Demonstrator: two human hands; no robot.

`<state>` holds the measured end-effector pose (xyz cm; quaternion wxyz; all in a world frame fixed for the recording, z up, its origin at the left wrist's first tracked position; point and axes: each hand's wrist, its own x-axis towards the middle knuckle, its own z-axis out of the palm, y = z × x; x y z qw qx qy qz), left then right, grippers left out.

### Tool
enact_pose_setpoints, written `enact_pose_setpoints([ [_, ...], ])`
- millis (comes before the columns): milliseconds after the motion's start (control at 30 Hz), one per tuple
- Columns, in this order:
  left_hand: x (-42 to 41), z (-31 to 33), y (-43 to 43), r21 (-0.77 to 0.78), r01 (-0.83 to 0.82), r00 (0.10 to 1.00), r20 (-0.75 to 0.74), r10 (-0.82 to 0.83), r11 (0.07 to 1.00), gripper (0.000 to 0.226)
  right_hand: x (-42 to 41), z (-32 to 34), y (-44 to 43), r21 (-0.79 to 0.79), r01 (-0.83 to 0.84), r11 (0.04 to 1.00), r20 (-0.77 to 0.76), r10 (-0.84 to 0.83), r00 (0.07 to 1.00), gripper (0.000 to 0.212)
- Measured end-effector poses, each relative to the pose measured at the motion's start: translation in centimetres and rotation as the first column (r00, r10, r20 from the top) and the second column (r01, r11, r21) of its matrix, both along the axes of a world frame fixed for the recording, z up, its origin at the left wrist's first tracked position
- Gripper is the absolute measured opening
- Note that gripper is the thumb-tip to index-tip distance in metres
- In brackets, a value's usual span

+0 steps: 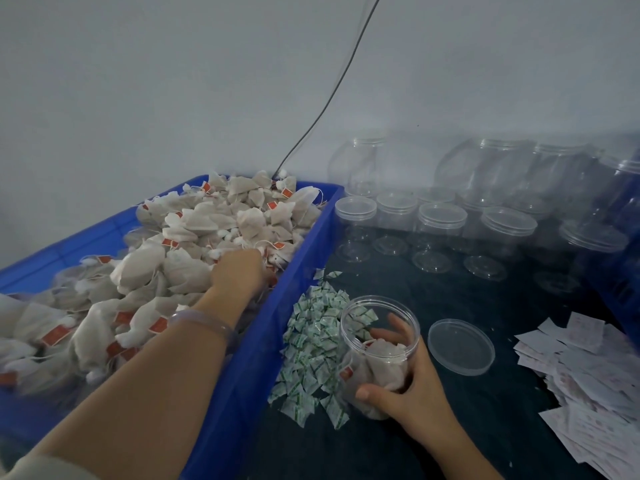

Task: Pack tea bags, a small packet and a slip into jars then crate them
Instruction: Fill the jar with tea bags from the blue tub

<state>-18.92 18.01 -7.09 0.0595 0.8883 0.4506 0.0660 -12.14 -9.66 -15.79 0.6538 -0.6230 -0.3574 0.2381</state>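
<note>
My right hand (415, 382) curls round a clear, smooth plastic jar (377, 355), tilted beside the blue crate (263, 341) and partly filled. My left hand (239, 268) sinks into the crate's heaped papery tea bags (194, 230); its fingers are buried, so I cannot tell their grip.

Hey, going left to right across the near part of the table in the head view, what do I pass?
First the blue bin of tea bags → pile of small green-and-white packets → open jar gripped by the right hand → loose clear lid → heap of paper slips.
</note>
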Motion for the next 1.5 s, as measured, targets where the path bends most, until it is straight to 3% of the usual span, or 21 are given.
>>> enact_pose_setpoints([
  [133, -0.2, -0.1, 0.0, 0.052, 0.027, 0.998, 0.048, -0.029, 0.998, 0.022, -0.1, 0.1, 0.0, -0.006, 0.02, 1.0, 0.018, -0.02, 1.0, 0.102],
  [333, -0.5, 2.7, -0.1, -0.103, 0.111, 0.893, 0.447, -0.054, 0.989, 0.023, 0.0, 0.1, 0.1, -0.011, 0.017, 1.0, 0.02, -0.017, 1.0, 0.104],
  [433, -0.6, 4.6, -1.4, -0.208, 0.223, 0.772, 0.635, -0.042, 0.953, 0.016, 0.1, 0.1, 0.1, -0.015, 0.016, 1.0, 0.018, -0.016, 1.0, 0.104],
  [500, -0.7, 5.9, -2.8, -0.291, 0.365, 0.667, 0.744, -0.031, 0.884, 0.015, 0.0, 0.1, 0.1, -0.018, 0.017, 1.0, 0.02, -0.016, 1.0, 0.103],
  [567, -0.7, 7.1, -4.8, -0.39, 0.56, 0.582, 0.813, -0.011, 0.731, 0.022, 0.0, 0.1, 0.1, -0.017, 0.02, 1.0, 0.023, -0.02, 1.0, 0.103],
  [633, -0.5, 7.6, -7.1, -0.435, 0.694, 0.555, 0.831, -0.041, 0.574, 0.026, 0.0, 0.0, 0.2, -0.013, 0.031, 0.999, 0.024, -0.03, 0.999, 0.102],
  [700, -0.2, 7.2, -9.2, -0.418, 0.758, 0.567, 0.801, -0.19, 0.501, 0.029, 0.1, -0.1, 0.2, -0.009, 0.035, 0.999, 0.017, -0.035, 0.999, 0.099],
  [733, 0.1, 6.8, -10.0, -0.383, 0.764, 0.592, 0.736, -0.328, 0.519, 0.03, 0.1, -0.2, 0.2, -0.011, 0.034, 0.999, 0.014, -0.034, 0.999, 0.095],
  [833, 0.9, 5.6, -11.8, -0.243, 0.794, 0.605, 0.402, -0.687, 0.557, 0.018, 0.2, -0.1, 0.2, -0.014, 0.039, 0.999, 0.014, -0.039, 0.999, 0.088],
  [933, 1.5, 5.2, -12.7, -0.132, 0.838, 0.545, 0.146, -0.825, 0.53, 0.012, 0.1, 0.2, 0.3, 0.004, 0.052, 0.999, 0.017, -0.052, 0.999, 0.09],
  [1000, 1.7, 5.0, -13.0, -0.127, 0.858, 0.508, 0.065, -0.859, 0.498, 0.014, 0.1, 0.2, 0.3, 0.012, 0.047, 0.999, 0.009, -0.047, 0.999, 0.09],
  [1067, 1.6, 5.3, -12.7, -0.159, 0.851, 0.524, 0.208, -0.826, 0.5, 0.015, 0.0, 0.2, 0.2, 0.023, 0.042, 0.999, 0.005, -0.042, 0.999, 0.09],
  [1100, 1.6, 5.3, -12.0, -0.138, 0.824, 0.562, 0.311, -0.766, 0.549, 0.016, 0.0, 0.2, 0.2, 0.029, 0.04, 0.999, 0.007, -0.04, 0.999, 0.092],
  [1167, 1.7, 5.3, -9.2, -0.065, 0.649, 0.7, 0.441, -0.562, 0.758, 0.024, 0.0, 0.2, 0.2, 0.037, 0.04, 0.999, 0.0, -0.04, 0.999, 0.095],
  [1200, 1.5, 5.2, -7.4, -0.059, 0.512, 0.787, 0.432, -0.441, 0.857, 0.029, 0.0, 0.2, 0.2, 0.04, 0.037, 0.999, -0.001, -0.037, 0.999, 0.096],
  [1267, 0.4, 4.1, -3.7, -0.073, 0.28, 0.937, 0.238, -0.256, 0.957, 0.032, 0.0, 0.2, 0.1, 0.045, 0.025, 0.999, 0.012, -0.026, 1.0, 0.096],
  [1367, -1.1, 1.9, -0.6, -0.144, 0.149, 0.981, -0.102, -0.164, 0.978, 0.028, 0.0, 0.2, 0.1, 0.045, 0.01, 0.999, 0.024, -0.011, 1.0, 0.096],
  [1433, -1.0, 0.9, -0.3, -0.193, 0.116, 0.98, -0.138, -0.144, 0.974, 0.031, 0.0, 0.2, 0.2, 0.043, 0.005, 0.999, 0.032, -0.007, 0.999, 0.097],
  [1500, -0.4, 0.5, -0.5, -0.141, 0.093, 0.982, -0.152, -0.115, 0.986, 0.022, 0.0, 0.2, 0.1, 0.041, 0.01, 0.999, 0.045, -0.012, 0.999, 0.098],
])
